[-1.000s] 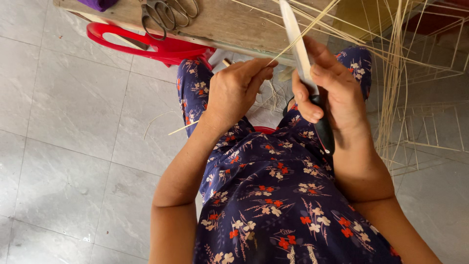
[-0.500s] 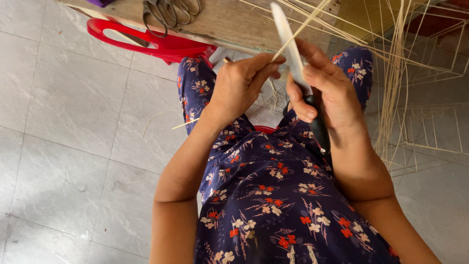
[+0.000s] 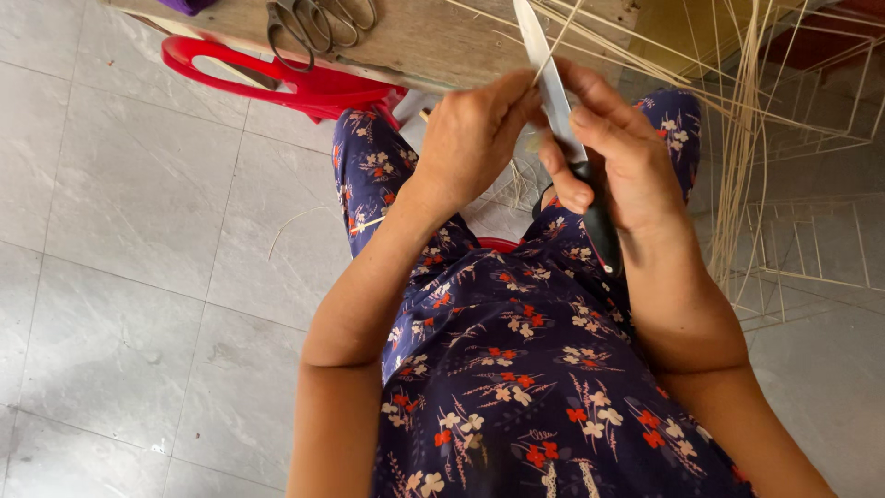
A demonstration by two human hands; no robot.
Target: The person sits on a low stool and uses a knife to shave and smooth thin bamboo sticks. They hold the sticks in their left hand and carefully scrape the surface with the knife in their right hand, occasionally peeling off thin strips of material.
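Head view, looking down over a lap in a dark blue dress with red and white flowers [image 3: 516, 369]: the right hand [image 3: 618, 157] is closed around the black handle of a knife [image 3: 562, 111], thumb lying along the side, the pale blade pointing up and away from the lap. Just left of the knife, the left hand [image 3: 475, 138] has its fingers curled shut, pinching a thin pale strip [image 3: 562, 37] that slants up across the blade and touches it near the fingertips. Both hands meet at the knife, above the knees. Beyond the knife, at the top edge, lies a wooden board [image 3: 433, 37] with a pair of metal scissors [image 3: 313, 23] on it, well left of the blade. Under the board, left of the knife, shows the rim of a red plastic stool [image 3: 277, 78]. Right of the knife, a loose bundle of long pale strips [image 3: 747, 138] stands and fans over a light frame of the same stuff. Grey floor tiles [image 3: 138, 231] spread out left of the lap.
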